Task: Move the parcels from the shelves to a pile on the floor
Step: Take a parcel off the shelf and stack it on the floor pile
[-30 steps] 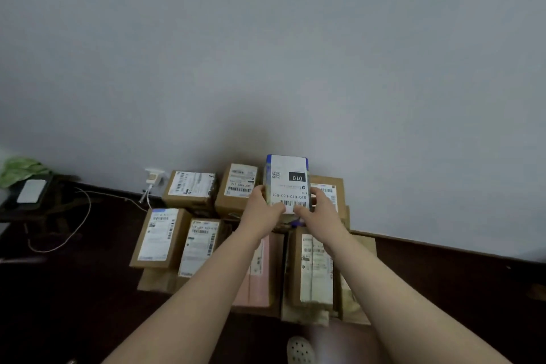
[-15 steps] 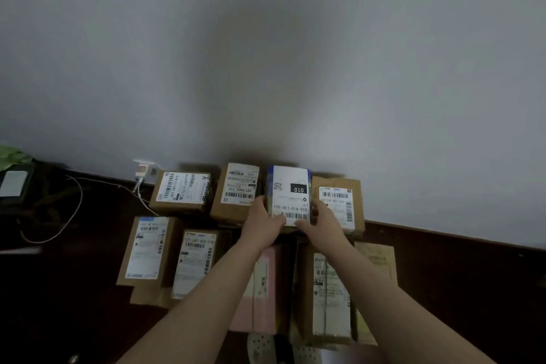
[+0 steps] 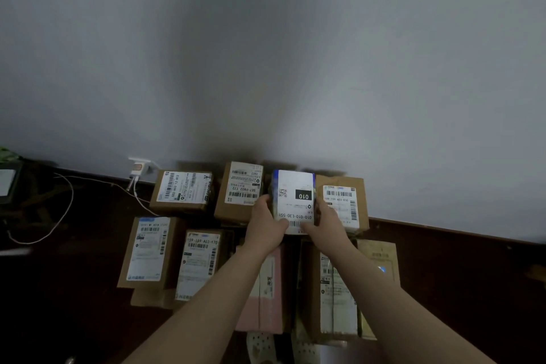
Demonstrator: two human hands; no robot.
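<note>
Against the wall [image 3: 266,68], in the back row of the pile [image 3: 147,251], the parcel [image 3: 295,198] with the white "010" label now sits low between the 507 box [image 3: 239,195] and the A03-030 box [image 3: 342,204], touching them or all but touching. A second ago it was held higher, its far edge standing clear above that row. Half a second ago it was already lower, and now it has come down about level with its neighbours. On that showing the parcel is as good as placed, and what remains is to let go and fetch another. Both hands are on it yet. The left hand [image 3: 266,227] grips one long edge, thumb on the label's near corner and fingers curled round the side. The right hand [image 3: 328,224] does the same at the other edge. So the parcel lies between the two hands, near end in the grip, far end toward the wall. Whether its weight rests fully on what is beneath cannot be told.
</note>
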